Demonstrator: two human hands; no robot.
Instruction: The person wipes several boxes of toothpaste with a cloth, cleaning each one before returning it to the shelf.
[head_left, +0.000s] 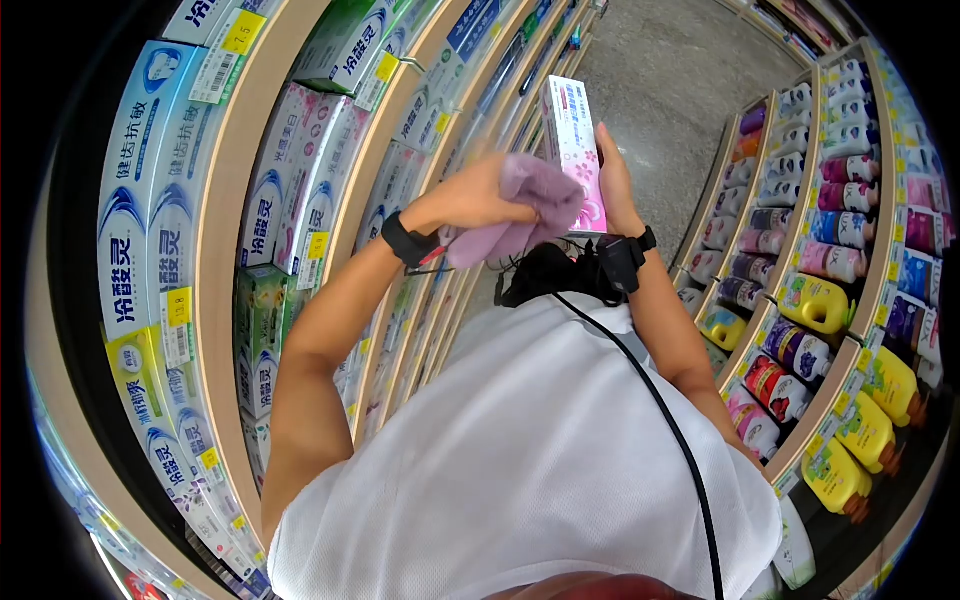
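My right hand [618, 185] grips a white and pink toothpaste box [574, 150] along its right side, the box standing lengthwise in front of my chest. Bunched in my left hand [478, 195] is a purple cloth [540, 200], which hangs over the fingers and overlaps the lower left of the box. Whether the cloth touches the box cannot be made out. Part of the left fingers is hidden by the cloth or smeared by motion. Both wrists wear black bands.
Shelves of toothpaste boxes [148, 180] with yellow price tags rise close on my left. On the right, another shelf holds several bottles [835, 305] in purple, pink, blue and yellow. Grey floor [665, 75] runs between them. A black cable [668, 440] crosses my white shirt.
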